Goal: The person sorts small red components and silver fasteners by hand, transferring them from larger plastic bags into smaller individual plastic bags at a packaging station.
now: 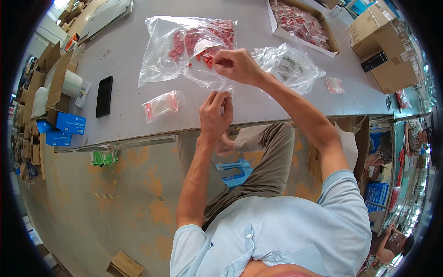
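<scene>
My left hand (216, 115) is at the table's front edge, its fingers pinched together on what looks like a small clear plastic bag (230, 89), mostly hidden by the fingers. Farther forward, my right hand (239, 67) hovers by the opening of a large clear bag (159, 51) of small red pieces (207, 60). Its fingers are curled closed, and whatever they hold is hidden. To the right lies another clear bag (290, 67) with thin coiled items inside. A stack of small clear bags with red edges (162, 106) rests left of my left hand.
A white-edged box of red packets (304, 25) stands at the back right, near a cardboard box (383, 44) with a black device (374, 61). One small packet (334, 85) lies right. A black phone (104, 97) and blue boxes (69, 123) are left. Other people are at far right.
</scene>
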The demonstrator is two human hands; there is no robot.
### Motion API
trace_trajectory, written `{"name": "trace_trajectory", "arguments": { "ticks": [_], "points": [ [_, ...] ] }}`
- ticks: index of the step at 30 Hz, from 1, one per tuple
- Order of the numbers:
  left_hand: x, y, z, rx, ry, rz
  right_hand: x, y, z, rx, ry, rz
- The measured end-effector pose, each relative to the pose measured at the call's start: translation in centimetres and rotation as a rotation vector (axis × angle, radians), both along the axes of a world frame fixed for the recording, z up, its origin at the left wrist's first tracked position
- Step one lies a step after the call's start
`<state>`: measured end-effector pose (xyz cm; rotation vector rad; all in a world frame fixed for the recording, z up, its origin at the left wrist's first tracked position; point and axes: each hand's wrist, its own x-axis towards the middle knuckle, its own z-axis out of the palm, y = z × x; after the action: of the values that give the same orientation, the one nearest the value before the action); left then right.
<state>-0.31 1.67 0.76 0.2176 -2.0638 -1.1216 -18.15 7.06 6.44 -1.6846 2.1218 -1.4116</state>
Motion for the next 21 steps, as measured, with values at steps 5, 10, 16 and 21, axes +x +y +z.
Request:
{"name": "trace_trajectory", "arguments": {
  "ticks": [5, 10, 16, 21],
  "points": [
    [0.1, -0.4, 0.2, 0.020, -0.005, -0.033, 2.5, 4.3, 0.4, -0.071, 0.125, 0.052],
    [-0.1, -0.4, 0.1, 0.080, 0.028, -0.064, 2.2, 5.8, -0.2, -0.015, 0.368, 0.146],
    [0.0, -0.4, 0.0, 0.095, 0.060, -0.056, 1.2, 5.5, 0.4, -0.014, 0.255, 0.229],
    [0.0, -0.5, -0.1, 0.094, 0.041, -0.060, -0.5, 0.8, -0.1, 0.086, 0.065, -0.093]
  ]
}}
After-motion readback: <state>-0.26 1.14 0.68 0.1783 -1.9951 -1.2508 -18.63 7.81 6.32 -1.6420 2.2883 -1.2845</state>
